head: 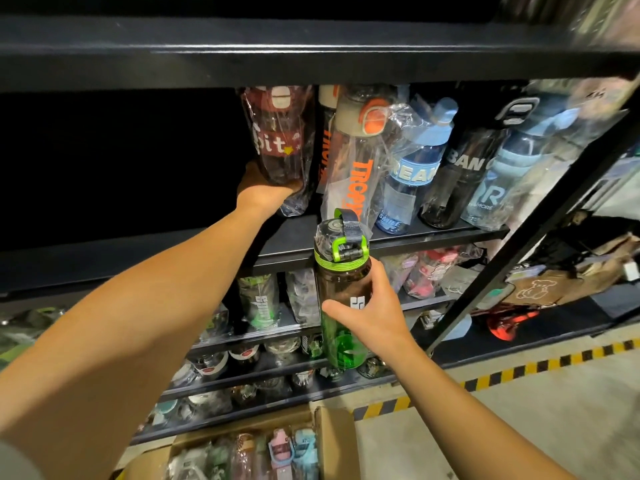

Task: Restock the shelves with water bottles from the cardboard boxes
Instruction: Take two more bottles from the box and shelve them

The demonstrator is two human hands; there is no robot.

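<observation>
At the bottom of the frame the cardboard box (334, 441) holds more wrapped bottles. Above it, frame centre, the right hand (372, 318) has its fingers wrapped round the green-lidded bottle (341, 296) at mid-body — empty, light, rigid plastic, probably slick. Farther up, the left hand (265, 192) cups the base of the red-labelled bottle (277, 140) on the shelf (398, 237) — its film looks slippery.

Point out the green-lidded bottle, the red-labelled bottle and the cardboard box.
green-lidded bottle (341, 282), head view, brown upper body.
red-labelled bottle (277, 143), head view, red label.
cardboard box (334, 441), head view, right wall.
</observation>
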